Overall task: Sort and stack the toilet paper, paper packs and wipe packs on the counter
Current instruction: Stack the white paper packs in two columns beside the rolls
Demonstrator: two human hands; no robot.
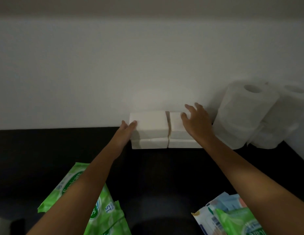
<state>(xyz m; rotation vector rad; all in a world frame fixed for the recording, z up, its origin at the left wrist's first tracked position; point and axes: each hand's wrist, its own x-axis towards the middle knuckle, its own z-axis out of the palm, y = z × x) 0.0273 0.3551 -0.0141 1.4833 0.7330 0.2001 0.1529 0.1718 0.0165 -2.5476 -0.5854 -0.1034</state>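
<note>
While the fingers of the left hand (126, 128) are held straight and pressed together, their tips are laid flat against the left end of the left paper-pack stack (149, 131). No pinch is formed; the palm faces the stack's side. The fingers of the right hand (196, 122) are spread and slightly curled, the thumb resting on top of the right paper-pack stack (177, 131), the other fingertips raised above its far right corner. Nothing is gripped by either hand.

Two white packs are seen in each stack, one on top of the other. The two stacks are set side by side against the wall (148, 65), a narrow gap being visible between them, on the black counter (156, 175).

Positions relative to the paper-pack stacks:
- Toilet paper rolls (246, 114): just to the right, stacked upright, touching the wall. A second column is noted further right.
- Green wipe packs (103, 214): near and to the left, partly hidden under the left forearm, at least two overlapping.
- Mixed wipe packs (232, 216), blue and green: near and to the right, partly hidden under the right forearm; count cannot be told.
</note>
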